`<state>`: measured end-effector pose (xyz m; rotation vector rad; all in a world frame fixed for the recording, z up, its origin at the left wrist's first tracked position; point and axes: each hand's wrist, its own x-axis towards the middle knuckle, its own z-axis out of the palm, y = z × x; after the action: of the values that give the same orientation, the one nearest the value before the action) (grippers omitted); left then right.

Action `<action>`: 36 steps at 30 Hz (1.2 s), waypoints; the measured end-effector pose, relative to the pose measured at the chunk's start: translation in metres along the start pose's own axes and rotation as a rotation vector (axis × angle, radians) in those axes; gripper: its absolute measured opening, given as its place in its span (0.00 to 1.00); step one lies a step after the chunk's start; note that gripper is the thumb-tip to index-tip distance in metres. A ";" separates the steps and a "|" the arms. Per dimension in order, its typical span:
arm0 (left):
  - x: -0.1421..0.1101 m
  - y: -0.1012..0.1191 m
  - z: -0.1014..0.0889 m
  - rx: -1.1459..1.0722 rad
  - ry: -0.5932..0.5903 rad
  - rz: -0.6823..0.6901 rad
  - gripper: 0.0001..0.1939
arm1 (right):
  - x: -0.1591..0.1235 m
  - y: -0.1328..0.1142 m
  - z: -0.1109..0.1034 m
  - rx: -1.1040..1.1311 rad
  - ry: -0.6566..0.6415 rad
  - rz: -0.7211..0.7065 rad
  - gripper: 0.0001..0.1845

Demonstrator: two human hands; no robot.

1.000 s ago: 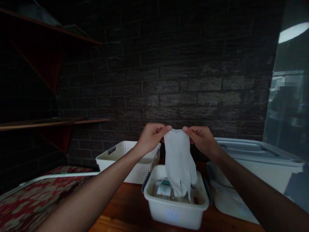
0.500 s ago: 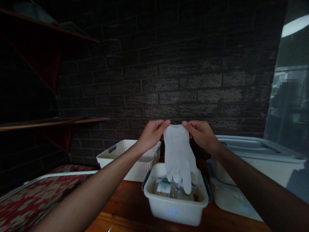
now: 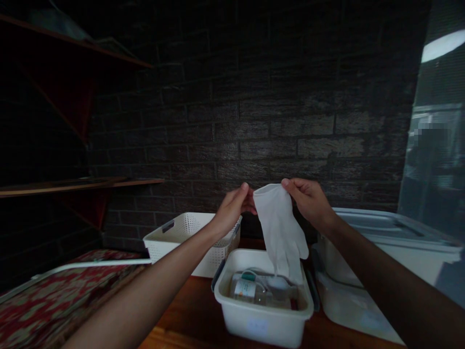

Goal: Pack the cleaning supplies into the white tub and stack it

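Note:
A white glove (image 3: pixel 279 220) hangs by its cuff from my right hand (image 3: pixel 308 196), its fingers pointing down. The thumb of that hand pinches the right corner of the cuff. Just left of the cuff is my left hand (image 3: pixel 234 203), thumb raised and apart from the other fingers, with nothing held; whether its fingertips brush the glove I cannot tell. Below the glove stands a white tub (image 3: pixel 263 310) with grey handles. Inside it lie a clear bottle (image 3: pixel 245 287) with a white label and green cap, and other clear items I cannot make out.
Behind my left forearm is a white perforated basket (image 3: pixel 209 252). Stacked lidded bins (image 3: pixel 392 242) stand at the right on the wooden table (image 3: pixel 181 310). Shelves (image 3: pixel 138 182) jut from the dark brick wall at left, above a red patterned cloth (image 3: pixel 36 305).
My left hand has let go of the cuff and moved slightly left. The glove has swung right and now hangs tilted from my right hand.

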<state>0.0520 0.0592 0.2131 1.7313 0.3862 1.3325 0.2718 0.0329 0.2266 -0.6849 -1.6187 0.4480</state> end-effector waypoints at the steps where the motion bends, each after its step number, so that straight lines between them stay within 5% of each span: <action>1: -0.001 -0.003 0.000 -0.043 -0.019 -0.018 0.28 | 0.001 0.000 0.000 0.004 0.000 -0.004 0.26; 10: -0.014 -0.005 0.021 0.045 -0.261 0.089 0.31 | -0.002 -0.003 0.002 -0.010 -0.037 -0.002 0.26; 20: -0.003 -0.007 0.036 0.212 -0.136 0.110 0.19 | -0.006 0.003 0.004 -0.027 -0.134 0.000 0.26; 29: 0.005 -0.010 0.044 0.131 -0.061 0.066 0.15 | -0.011 0.004 0.012 -0.028 -0.125 -0.033 0.28; 36: 0.011 -0.006 0.041 0.117 0.029 0.103 0.14 | -0.030 0.019 0.021 -0.066 -0.097 -0.039 0.14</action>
<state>0.0945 0.0512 0.2135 1.8517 0.4027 1.4345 0.2569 0.0288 0.1886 -0.6882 -1.7422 0.4064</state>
